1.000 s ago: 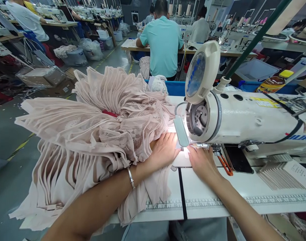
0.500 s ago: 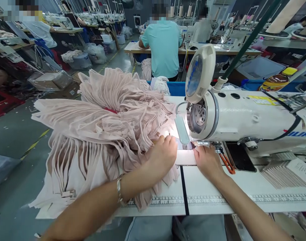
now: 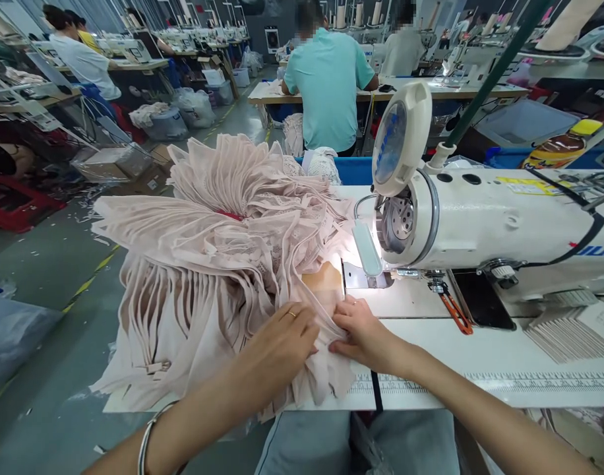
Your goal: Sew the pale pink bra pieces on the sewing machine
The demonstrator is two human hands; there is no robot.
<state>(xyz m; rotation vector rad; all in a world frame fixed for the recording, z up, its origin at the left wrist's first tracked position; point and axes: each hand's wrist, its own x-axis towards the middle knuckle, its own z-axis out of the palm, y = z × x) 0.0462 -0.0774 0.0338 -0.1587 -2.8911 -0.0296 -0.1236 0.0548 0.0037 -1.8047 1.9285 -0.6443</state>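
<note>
A big heap of pale pink garment pieces (image 3: pixel 203 257), some with lace, covers the left of the sewing table. My left hand (image 3: pixel 289 333), a ring on one finger, is closed on a strip of this pink fabric at the front right of the heap. Just to its right, my right hand (image 3: pixel 364 333) pinches the edge of the same fabric between thumb and fingers. Behind my hands is the metal plate (image 3: pixel 368 276) of a white sewing machine (image 3: pixel 500 211), with a tan patch (image 3: pixel 324 284) left of it. The fingertips of my left hand are partly hidden.
Orange-handled snips (image 3: pixel 457 313) and a dark phone (image 3: pixel 484 303) lie under the machine arm. A stack of labels (image 3: pixel 562 330) sits at right. A printed ruler (image 3: pixel 529 381) runs along the front edge. Ahead, a person in a turquoise shirt (image 3: pixel 326 86) sits at another table.
Both hands have come away from the machine's needle area, towards me and to the left. They now grip pink fabric at the heap's edge, and the plate is uncovered.
</note>
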